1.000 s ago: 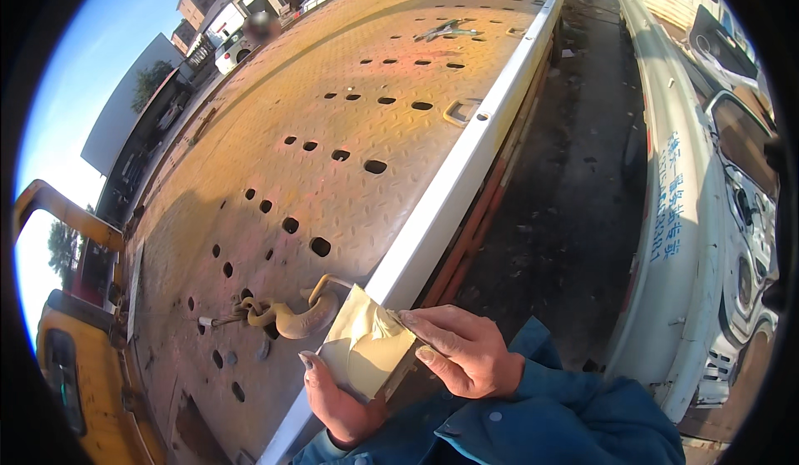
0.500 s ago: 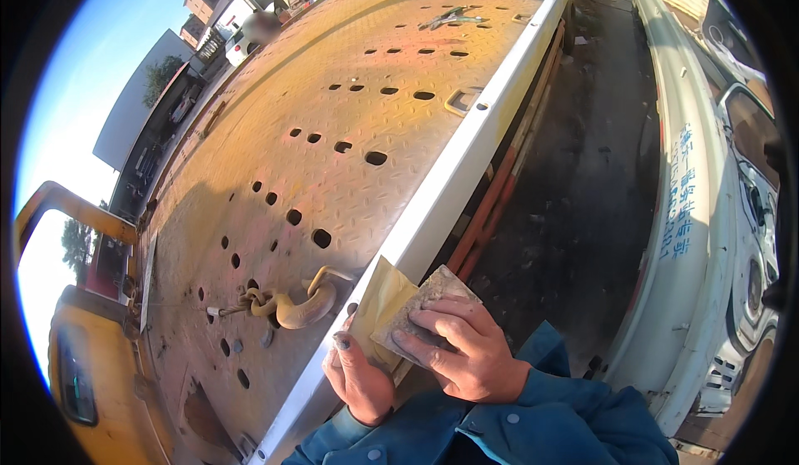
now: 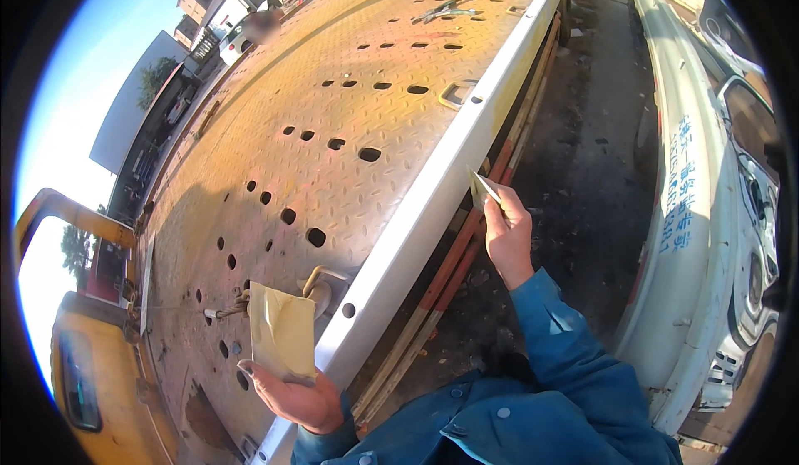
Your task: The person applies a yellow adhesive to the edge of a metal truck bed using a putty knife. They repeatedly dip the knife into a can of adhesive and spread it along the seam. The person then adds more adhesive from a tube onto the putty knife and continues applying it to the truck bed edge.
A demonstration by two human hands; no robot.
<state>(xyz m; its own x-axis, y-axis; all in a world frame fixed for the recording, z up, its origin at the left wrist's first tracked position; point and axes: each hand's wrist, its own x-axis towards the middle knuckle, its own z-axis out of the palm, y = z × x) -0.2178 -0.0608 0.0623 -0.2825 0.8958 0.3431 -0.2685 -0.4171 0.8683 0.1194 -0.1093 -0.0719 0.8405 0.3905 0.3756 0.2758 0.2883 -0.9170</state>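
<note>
My left hand (image 3: pixel 304 403) grips the lower end of a flat board (image 3: pixel 283 332) smeared with pale yellow putty, its fingers mostly hidden behind it. The board is tilted up over the yellow deck, hiding part of a steel hook and chain. Farther ahead and to the right, my right hand (image 3: pixel 509 236) pinches a thin putty spreader (image 3: pixel 484 192), seen nearly edge-on. Its blade is at the outer side of the long white rail (image 3: pixel 424 215); whether it touches cannot be made out.
The perforated tread-plate deck (image 3: pixel 333 190) spreads left of the rail, with a metal loop (image 3: pixel 458 93) near its edge. Red and white bars (image 3: pixel 454 269) run below the rail. A pale vehicle panel (image 3: pixel 678 215) borders the right side; a yellow cab (image 3: pixel 100 382) stands at lower left.
My hands have parted. The right one has moved forward with the spreader, off the board and to the rail's outer side. The left has shifted left with the board, now over the hook.
</note>
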